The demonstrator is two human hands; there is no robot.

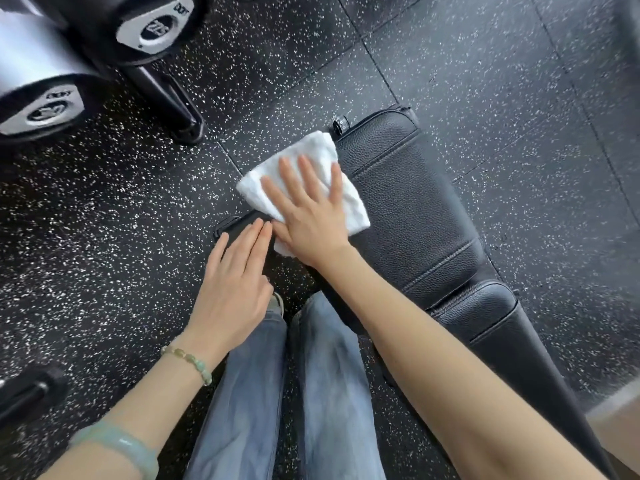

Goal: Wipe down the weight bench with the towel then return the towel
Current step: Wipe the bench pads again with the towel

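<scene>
One flat right hand on towel atop black bench, speckled floor.

A single wide-angle view, worn on the head, looks steeply down from close above the person's own forearms. It faces the black padded leather-textured counter, which crosses the frame diagonally over the black white-speckled rubber floor.

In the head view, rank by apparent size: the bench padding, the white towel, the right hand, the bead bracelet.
1. bench padding, clearly largest.
2. white towel and right hand: look alike, since the hand lies flat over much of the towel; not ranked.
3. bead bracelet, smallest.
</scene>
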